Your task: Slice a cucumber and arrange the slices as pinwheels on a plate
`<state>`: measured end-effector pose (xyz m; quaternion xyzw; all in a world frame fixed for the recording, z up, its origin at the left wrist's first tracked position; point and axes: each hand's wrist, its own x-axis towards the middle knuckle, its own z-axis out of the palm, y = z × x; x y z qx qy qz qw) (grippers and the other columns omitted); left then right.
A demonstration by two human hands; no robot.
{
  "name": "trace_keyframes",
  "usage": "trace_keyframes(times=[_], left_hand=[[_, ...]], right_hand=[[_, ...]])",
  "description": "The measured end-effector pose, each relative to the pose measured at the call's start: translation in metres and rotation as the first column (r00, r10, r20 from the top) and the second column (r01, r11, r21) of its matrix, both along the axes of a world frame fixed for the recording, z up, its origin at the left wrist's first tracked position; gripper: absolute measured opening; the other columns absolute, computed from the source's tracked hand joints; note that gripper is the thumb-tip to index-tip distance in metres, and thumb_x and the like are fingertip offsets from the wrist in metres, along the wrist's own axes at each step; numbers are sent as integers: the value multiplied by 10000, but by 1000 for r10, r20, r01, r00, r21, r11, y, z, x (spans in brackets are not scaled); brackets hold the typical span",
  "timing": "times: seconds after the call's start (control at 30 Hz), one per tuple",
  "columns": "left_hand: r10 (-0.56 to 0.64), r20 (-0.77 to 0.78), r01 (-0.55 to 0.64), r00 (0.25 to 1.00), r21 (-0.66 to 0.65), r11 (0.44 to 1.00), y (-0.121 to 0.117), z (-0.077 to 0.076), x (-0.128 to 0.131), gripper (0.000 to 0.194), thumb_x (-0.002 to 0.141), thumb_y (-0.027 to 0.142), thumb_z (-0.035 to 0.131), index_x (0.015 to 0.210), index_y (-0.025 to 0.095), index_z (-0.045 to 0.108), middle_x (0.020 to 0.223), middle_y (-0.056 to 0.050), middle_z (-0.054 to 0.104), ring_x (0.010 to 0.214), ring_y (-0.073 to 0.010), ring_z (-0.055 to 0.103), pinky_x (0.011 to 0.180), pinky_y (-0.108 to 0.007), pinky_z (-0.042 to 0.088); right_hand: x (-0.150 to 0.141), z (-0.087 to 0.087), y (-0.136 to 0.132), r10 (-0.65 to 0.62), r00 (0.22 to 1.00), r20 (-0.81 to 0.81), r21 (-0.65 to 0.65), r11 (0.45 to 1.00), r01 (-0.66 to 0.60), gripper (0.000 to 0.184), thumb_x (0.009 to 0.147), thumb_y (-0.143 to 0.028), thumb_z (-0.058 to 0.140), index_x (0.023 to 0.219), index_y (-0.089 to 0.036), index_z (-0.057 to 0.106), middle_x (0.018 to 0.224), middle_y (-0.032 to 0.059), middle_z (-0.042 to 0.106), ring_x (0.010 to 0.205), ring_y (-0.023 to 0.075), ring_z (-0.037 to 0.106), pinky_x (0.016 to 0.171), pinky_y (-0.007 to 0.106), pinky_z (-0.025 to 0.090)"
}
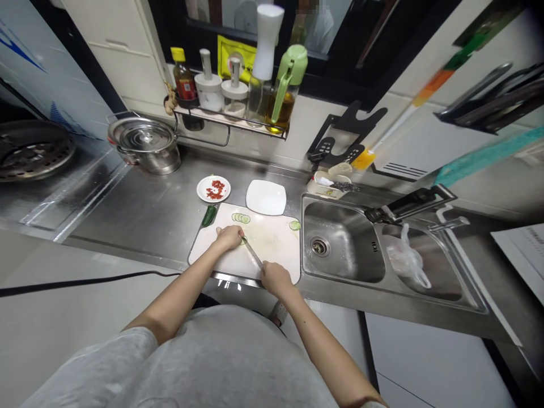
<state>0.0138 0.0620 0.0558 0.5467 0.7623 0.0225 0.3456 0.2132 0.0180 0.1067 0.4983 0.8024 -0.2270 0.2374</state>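
Note:
My right hand (277, 279) is closed round the handle of a knife (254, 255), whose blade points up and left across the white cutting board (280, 249). The blade's tip meets a cut piece of cucumber (243, 241) at the fingers of my left hand (230, 237). My left fingers are curled down on that cucumber, which they mostly hide. Behind them lies a short row of cucumber slices (241, 218). Another cucumber end piece (294, 225) rests at the board's right edge. A dark green cucumber length (208, 216) lies at the board's upper left corner.
Beyond the board stand a plate of chopped red pieces (216, 189) and a white square plate (266, 197). A double sink (344, 266) with a black faucet (399, 205) is on the right. A steel pot (159, 158) stands back left, below a bottle rack (229, 118).

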Motion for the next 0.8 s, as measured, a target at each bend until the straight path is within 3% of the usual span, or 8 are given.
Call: trace_keyframes(times=[0.27,0.8], left_hand=[[-28,-49,31,998,74,997,-5,0,9,219,772,149,513,938,244,620,1006,-73,710,1064,-285,581,927,-448,285],[-29,35,30,999,-23,999,1,4,-10,240,698,242,644,937,266,648,975,-3,720,957,-228,636,933,-421,351]], right_hand=[[0,-5,3,2,1000,-10,7,1000,-2,317,910,-160,375,1110,-143,621,1033,168,695,1009,259,653,767,321,451],[13,6,-1,-24,998,-57,29,999,25,303,931,-228,370,1067,-158,631,1003,153,700,963,266,653,723,317,414]])
